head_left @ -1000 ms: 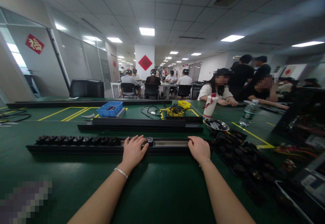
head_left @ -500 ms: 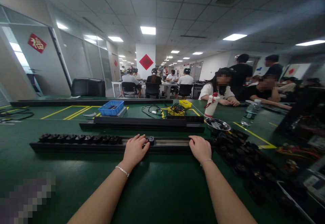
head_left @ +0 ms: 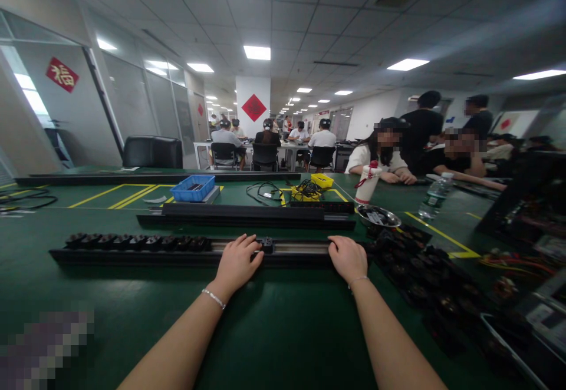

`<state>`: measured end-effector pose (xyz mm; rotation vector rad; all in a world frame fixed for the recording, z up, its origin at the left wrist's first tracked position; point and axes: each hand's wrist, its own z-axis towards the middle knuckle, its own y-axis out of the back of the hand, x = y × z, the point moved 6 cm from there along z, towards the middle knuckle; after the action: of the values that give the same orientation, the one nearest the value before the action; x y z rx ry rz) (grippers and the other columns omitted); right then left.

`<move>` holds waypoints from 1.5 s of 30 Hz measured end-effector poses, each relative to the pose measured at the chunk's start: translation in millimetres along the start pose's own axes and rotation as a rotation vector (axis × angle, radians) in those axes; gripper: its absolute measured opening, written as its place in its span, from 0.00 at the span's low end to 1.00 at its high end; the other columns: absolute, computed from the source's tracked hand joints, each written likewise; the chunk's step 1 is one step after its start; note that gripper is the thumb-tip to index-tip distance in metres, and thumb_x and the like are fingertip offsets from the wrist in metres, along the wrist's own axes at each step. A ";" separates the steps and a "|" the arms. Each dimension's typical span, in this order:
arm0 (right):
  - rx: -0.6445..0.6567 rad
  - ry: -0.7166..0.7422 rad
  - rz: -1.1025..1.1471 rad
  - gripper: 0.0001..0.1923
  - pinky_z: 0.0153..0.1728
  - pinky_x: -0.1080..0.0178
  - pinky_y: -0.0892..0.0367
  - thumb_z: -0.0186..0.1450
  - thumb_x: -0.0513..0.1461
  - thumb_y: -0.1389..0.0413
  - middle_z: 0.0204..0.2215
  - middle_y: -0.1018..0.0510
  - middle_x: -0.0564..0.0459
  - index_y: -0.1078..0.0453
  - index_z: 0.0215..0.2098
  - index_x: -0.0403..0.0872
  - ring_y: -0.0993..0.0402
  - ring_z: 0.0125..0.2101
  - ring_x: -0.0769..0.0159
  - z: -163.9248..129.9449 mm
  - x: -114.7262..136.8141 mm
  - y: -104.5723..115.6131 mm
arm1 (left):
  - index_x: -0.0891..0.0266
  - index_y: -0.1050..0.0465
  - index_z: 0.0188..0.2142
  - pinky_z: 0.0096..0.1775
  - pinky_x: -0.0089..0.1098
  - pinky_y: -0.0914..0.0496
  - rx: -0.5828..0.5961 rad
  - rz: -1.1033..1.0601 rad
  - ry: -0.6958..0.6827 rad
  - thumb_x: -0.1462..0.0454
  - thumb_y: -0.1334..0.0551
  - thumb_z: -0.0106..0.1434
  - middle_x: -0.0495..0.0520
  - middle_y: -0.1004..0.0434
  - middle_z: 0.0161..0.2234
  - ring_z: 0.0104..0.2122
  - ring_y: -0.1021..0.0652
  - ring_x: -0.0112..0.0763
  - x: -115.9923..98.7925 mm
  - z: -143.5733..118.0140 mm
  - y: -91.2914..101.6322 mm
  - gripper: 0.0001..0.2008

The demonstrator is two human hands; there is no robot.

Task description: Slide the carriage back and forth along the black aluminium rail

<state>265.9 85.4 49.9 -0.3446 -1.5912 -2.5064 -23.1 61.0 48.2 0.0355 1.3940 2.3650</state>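
A long black rail (head_left: 305, 248) with a pale channel lies across the green table in front of me. Several black block-like modules (head_left: 132, 241) stand in a row in its left part. My left hand (head_left: 239, 262) curls over the middle of the rail, fingers at the far side and thumb at the near side. Against its fingertips sits a single small black module (head_left: 267, 244), partly covered by the hand. Around the rail's right part my right hand (head_left: 349, 257) is closed, its fingers over the top edge. The undersides of both hands are hidden.
Many loose black modules (head_left: 433, 278) lie heaped at the right. Farther back are another black rail (head_left: 247, 216), a blue bin (head_left: 193, 188), a metal bowl (head_left: 379, 215), a white cup (head_left: 367, 184) and a water bottle (head_left: 436, 197). People sit beyond the table.
My left hand and the small module at its fingertips have shifted slightly right along the rail. My right hand has stayed in its place on the rail.
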 end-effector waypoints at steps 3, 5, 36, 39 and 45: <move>-0.004 0.000 0.002 0.19 0.47 0.60 0.43 0.61 0.39 0.57 0.46 0.24 0.53 0.27 0.43 0.50 0.33 0.48 0.65 -0.1 -0.1 0.2 | 0.51 0.27 0.42 0.52 0.45 0.37 0.012 0.001 -0.008 0.54 0.50 0.62 0.50 0.29 0.53 0.55 0.34 0.41 -1.2 0.2 -1.2 0.16; -0.003 0.002 0.003 0.19 0.47 0.60 0.43 0.62 0.39 0.57 0.46 0.24 0.53 0.27 0.43 0.50 0.33 0.48 0.65 -0.1 -0.2 -0.4 | 0.51 0.27 0.43 0.52 0.45 0.38 0.021 0.008 -0.011 0.53 0.50 0.62 0.50 0.30 0.53 0.56 0.34 0.40 -1.3 0.2 -1.4 0.16; -0.017 0.022 0.002 0.19 0.46 0.59 0.42 0.62 0.39 0.57 0.45 0.24 0.53 0.27 0.43 0.50 0.33 0.48 0.64 0.3 -0.3 -1.8 | 0.56 0.32 0.48 0.53 0.41 0.41 0.047 -0.045 -0.159 0.58 0.46 0.61 0.52 0.27 0.49 0.52 0.32 0.37 -18.1 -3.0 -5.4 0.17; -0.022 0.020 0.003 0.19 0.47 0.59 0.42 0.62 0.39 0.57 0.45 0.24 0.52 0.27 0.43 0.50 0.32 0.48 0.64 0.2 -0.8 -2.3 | 0.57 0.32 0.48 0.50 0.40 0.39 0.057 -0.041 -0.149 0.58 0.47 0.61 0.53 0.25 0.45 0.47 0.29 0.36 -17.8 -3.1 -5.7 0.17; -0.031 0.024 -0.011 0.19 0.45 0.60 0.42 0.62 0.39 0.57 0.45 0.24 0.53 0.27 0.43 0.50 0.32 0.47 0.64 0.1 -0.8 -2.3 | 0.55 0.33 0.49 0.48 0.40 0.40 0.092 -0.042 -0.129 0.57 0.47 0.61 0.52 0.23 0.43 0.43 0.26 0.35 -16.9 -2.8 -8.5 0.17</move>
<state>266.1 86.5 47.7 -0.3098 -1.5509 -2.5365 -5.4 56.5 42.6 0.1796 1.4261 2.2208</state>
